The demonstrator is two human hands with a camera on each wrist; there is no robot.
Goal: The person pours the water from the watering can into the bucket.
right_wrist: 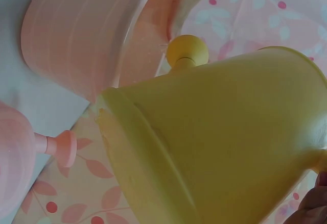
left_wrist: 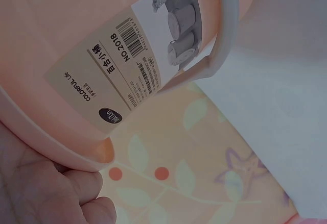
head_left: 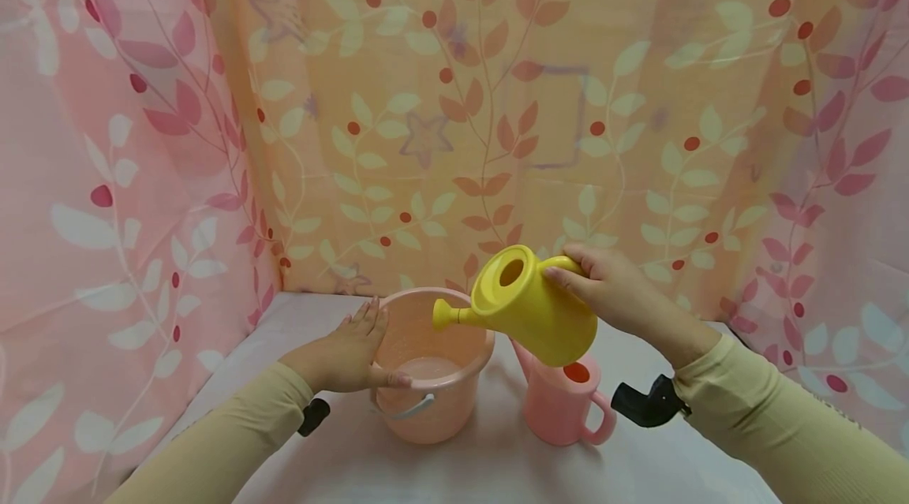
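A yellow watering can (head_left: 543,315) is held up by its handle in my right hand (head_left: 611,283), fingers curled round it. It tilts left, its spout head (head_left: 444,315) over the mouth of a peach bucket (head_left: 433,413). My left hand (head_left: 348,354) lies against the bucket's left rim with fingers extended and thumb across the front rim. In the left wrist view, that hand's fingers (left_wrist: 84,185) touch the rim beside a printed label (left_wrist: 110,76). To the right of the bucket stands a pink watering can (head_left: 561,409), touched by neither hand.
A pale bucket handle (head_left: 408,409) hangs at the bucket's front. The white tabletop (head_left: 497,472) bears the bucket and pink can. Leaf-patterned cloth (head_left: 490,94) closes off the back and both sides. Black wrist mounts (head_left: 646,401) stick out below the sleeves.
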